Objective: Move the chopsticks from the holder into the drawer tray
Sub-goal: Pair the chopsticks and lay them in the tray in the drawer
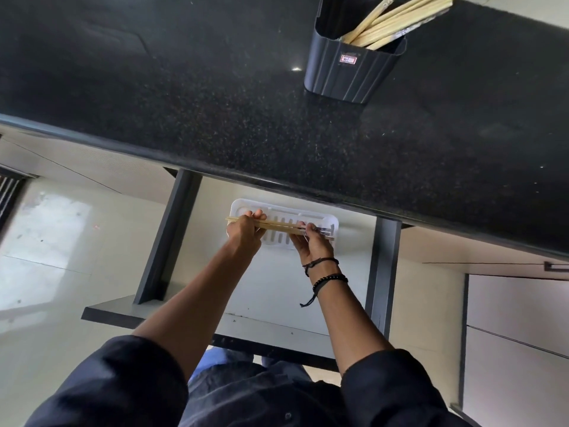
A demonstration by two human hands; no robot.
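A bundle of wooden chopsticks [277, 225] lies level across the white slotted tray [300, 216] inside the open drawer. My left hand [244, 231] grips the bundle's left end and my right hand [314, 241] pinches its right end, both just over the tray. Up on the black countertop stands the dark ribbed holder [351, 70], with several more chopsticks [397, 21] leaning out of it to the upper right.
The black speckled countertop [215, 118] overhangs the drawer's back part and hides the tray's far edge. The drawer has dark side walls [167, 238] and a pale floor [277, 291]. A closed cabinet front with a handle [554, 266] sits at the right.
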